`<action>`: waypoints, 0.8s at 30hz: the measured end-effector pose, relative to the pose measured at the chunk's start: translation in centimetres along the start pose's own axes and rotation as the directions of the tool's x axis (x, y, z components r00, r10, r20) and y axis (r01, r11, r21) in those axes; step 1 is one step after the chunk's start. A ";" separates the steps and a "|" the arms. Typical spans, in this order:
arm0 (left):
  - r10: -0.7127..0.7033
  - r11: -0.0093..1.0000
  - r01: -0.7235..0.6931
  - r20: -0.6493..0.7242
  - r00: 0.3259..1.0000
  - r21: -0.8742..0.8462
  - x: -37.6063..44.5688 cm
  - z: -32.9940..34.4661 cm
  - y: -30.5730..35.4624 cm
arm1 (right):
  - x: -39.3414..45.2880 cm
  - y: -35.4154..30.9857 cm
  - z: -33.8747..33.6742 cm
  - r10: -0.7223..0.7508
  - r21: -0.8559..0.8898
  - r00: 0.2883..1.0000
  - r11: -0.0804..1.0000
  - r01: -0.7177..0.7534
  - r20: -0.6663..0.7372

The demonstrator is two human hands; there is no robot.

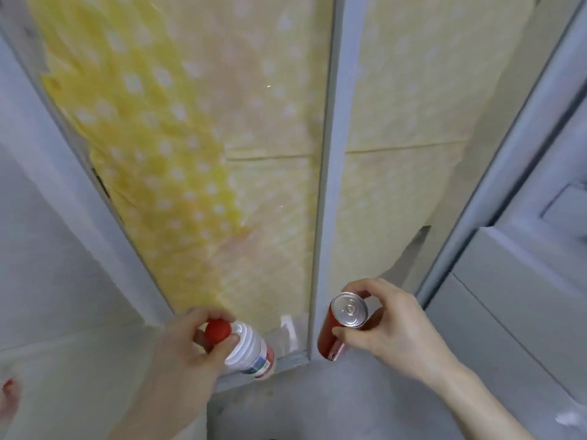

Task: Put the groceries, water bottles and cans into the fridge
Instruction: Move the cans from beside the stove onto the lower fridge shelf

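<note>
Left hand (187,341) gripped white bottle (251,354) by red cap (218,331), fingers curled round cap; right hand (384,325) held red can (336,328) near silver top, fingers wrapped round it; contents not visible; both held low, just before glass shelf (222,185) lined with yellow dotted sheet (152,147); grey divider (330,173) between halves; white fridge walls either side.

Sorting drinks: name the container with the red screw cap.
The water bottle in the left hand; the can in the right hand has a silver pull-tab top.
</note>
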State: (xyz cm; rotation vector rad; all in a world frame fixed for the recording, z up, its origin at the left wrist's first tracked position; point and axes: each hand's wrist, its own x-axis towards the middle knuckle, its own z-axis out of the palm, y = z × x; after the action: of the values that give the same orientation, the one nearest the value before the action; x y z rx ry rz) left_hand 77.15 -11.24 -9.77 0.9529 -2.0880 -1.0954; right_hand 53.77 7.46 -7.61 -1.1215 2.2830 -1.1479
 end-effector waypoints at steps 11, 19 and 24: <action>0.331 0.934 -0.263 0.307 0.892 -0.243 16.0 9.4 3.8 | 1.7 0.5 -7.5 0.196 -0.006 0.845 0.973 -0.229 -0.498; 0.472 0.848 -0.257 0.440 0.764 -0.464 22.3 17.2 11.2 | -0.1 1.2 -14.0 0.225 -0.002 0.612 0.938 -0.348 -0.758; 0.547 0.800 -0.283 0.448 0.707 -0.529 24.5 23.1 17.1 | -0.3 2.6 -19.3 0.181 -0.016 0.495 0.930 -0.367 -0.850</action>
State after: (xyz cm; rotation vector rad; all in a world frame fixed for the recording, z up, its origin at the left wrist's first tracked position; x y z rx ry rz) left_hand 40.21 -14.01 -2.26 -0.1366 -2.2071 -1.6236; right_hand 40.99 18.54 2.11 -0.1294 3.1954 -1.5654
